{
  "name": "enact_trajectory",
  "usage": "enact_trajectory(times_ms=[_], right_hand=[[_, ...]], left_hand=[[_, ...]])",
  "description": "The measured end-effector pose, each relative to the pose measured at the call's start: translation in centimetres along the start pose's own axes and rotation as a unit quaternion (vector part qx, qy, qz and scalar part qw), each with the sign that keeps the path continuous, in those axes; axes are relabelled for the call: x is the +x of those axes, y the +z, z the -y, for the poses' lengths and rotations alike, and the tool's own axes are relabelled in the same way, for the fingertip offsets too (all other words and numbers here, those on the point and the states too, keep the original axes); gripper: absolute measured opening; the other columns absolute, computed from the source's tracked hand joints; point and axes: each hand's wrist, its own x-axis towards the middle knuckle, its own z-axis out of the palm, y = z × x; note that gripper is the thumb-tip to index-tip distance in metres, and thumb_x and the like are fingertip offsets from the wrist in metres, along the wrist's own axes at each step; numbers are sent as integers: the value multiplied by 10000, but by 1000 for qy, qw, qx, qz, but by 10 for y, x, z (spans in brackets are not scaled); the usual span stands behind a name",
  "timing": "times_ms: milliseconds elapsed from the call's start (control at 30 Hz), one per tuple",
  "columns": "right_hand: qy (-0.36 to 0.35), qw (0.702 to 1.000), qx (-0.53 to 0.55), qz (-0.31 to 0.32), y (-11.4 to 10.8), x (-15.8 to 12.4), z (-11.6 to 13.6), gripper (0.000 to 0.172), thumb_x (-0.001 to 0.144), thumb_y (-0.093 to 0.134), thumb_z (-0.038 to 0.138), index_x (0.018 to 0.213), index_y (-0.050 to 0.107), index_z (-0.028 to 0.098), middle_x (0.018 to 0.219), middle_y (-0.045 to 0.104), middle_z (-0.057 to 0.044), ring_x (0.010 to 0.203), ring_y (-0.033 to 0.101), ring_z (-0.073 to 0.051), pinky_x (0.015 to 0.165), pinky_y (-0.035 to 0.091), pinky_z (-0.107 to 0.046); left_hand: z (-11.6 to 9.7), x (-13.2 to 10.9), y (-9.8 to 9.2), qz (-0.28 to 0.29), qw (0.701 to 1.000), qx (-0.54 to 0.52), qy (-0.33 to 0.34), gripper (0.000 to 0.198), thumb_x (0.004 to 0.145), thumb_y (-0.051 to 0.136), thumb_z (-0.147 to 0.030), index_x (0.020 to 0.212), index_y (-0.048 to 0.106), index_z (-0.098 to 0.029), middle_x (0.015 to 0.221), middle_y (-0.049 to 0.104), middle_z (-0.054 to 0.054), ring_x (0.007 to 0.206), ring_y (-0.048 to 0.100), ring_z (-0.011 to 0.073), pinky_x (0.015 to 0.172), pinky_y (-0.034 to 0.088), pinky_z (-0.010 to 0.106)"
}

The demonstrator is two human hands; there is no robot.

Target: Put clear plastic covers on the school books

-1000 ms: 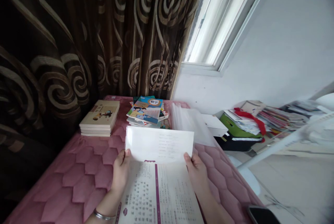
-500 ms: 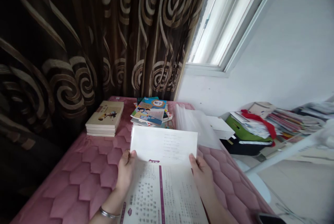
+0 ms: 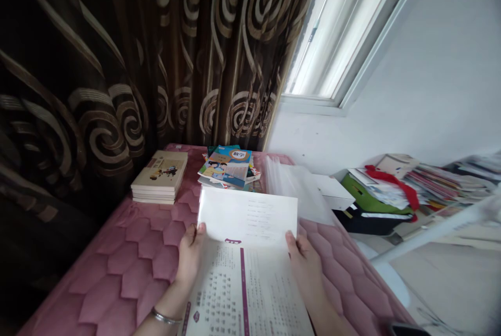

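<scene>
A large printed sheet with purple lines and columns of text is held above the pink quilted surface, its far end curled toward me so the pale back shows. My left hand pinches the sheet's left edge, with a bracelet on its wrist. My right hand grips the right edge at the fold. Both hands are closed on the paper.
Beyond the sheet lie a tan stack of books, a pile of colourful schoolbooks and clear plastic sleeves. A dark swirl curtain hangs behind. Right of the pink surface sit a white box, cluttered books and a red strap.
The view has shifted slightly, so everything sits a little further right in the picture. My hands keep the same hold on the sheet.
</scene>
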Motion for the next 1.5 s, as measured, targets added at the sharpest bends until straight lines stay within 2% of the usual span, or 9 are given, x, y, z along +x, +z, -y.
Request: enact_trajectory(times_ms=[300, 500, 767, 1033, 1100, 1200, 1267, 1367, 1500], right_hand=[[0, 999, -16, 29, -3, 6, -4, 455, 790, 506, 653, 658, 547, 219, 599, 586, -8, 610, 555, -208, 545, 422, -286], [-66, 993, -97, -24, -2, 17, -28, 511, 789, 495, 690, 577, 469, 226, 583, 533, -6, 665, 535, -202, 616, 421, -281], [-78, 995, -61, -11, 5, 10, -19, 494, 826, 428, 695, 629, 423, 242, 537, 511, 26, 548, 476, -165, 523, 363, -260], [-81, 995, -58, 7, 10, 16, -24, 468, 819, 437, 671, 623, 413, 247, 521, 502, 39, 519, 458, -158, 505, 337, -264], [-74, 996, -53, 7, 10, 16, -26, 466, 815, 448, 668, 628, 433, 241, 516, 507, 37, 523, 468, -162, 502, 343, -263], [-73, 996, -48, 2, 10, 17, -28, 490, 803, 448, 690, 624, 457, 234, 509, 518, 30, 516, 471, -164, 495, 345, -266], [-77, 996, -46, 1, 11, 19, -28, 516, 785, 443, 720, 622, 468, 232, 508, 527, 23, 511, 467, -166, 497, 346, -271], [-80, 996, -45, -5, 11, 21, -29, 555, 747, 440, 772, 604, 461, 236, 488, 510, 25, 502, 453, -165, 507, 350, -276], [-69, 997, -32, 14, 11, 20, -30, 536, 778, 443, 743, 632, 478, 229, 510, 525, 25, 521, 466, -168, 499, 341, -269]], left_hand=[[2, 1, 1, -14, 999, 37, 12, 543, 712, 572, -719, 667, 524, -180, 597, 545, -12, 589, 497, 156, 534, 388, 252], [8, 3, 1, -29, 998, 50, 40, 530, 723, 571, -705, 666, 527, -180, 600, 550, -13, 594, 502, 160, 532, 392, 251], [10, 8, 1, -41, 990, 121, 62, 426, 778, 529, -621, 669, 517, -209, 581, 570, -2, 583, 532, 192, 558, 402, 284], [15, 15, -3, -57, 976, 192, 91, 508, 812, 526, -474, 1135, 459, -88, 771, 645, 86, 694, 635, 269, 635, 490, 369], [2, 8, -2, -97, 935, 312, 138, 485, 852, 497, -404, 1180, 457, -49, 926, 643, 170, 817, 642, 310, 721, 494, 437], [-21, -17, 6, -114, 822, 509, 229, 384, 889, 458, -290, 1188, 522, -57, 1168, 564, 269, 1019, 587, 372, 847, 434, 560], [-23, -45, 12, -4, 770, 561, 305, 328, 894, 466, -243, 1183, 572, -129, 1219, 577, 222, 1050, 576, 346, 866, 435, 533], [5, -90, 16, 214, 685, 554, 422, 359, 847, 568, -249, 1201, 598, -193, 1202, 639, 143, 1069, 585, 287, 942, 427, 447], [51, -118, 6, 323, 581, 556, 500, 328, 884, 557, -226, 1206, 613, -247, 1241, 651, 119, 1119, 594, 313, 913, 445, 453]])
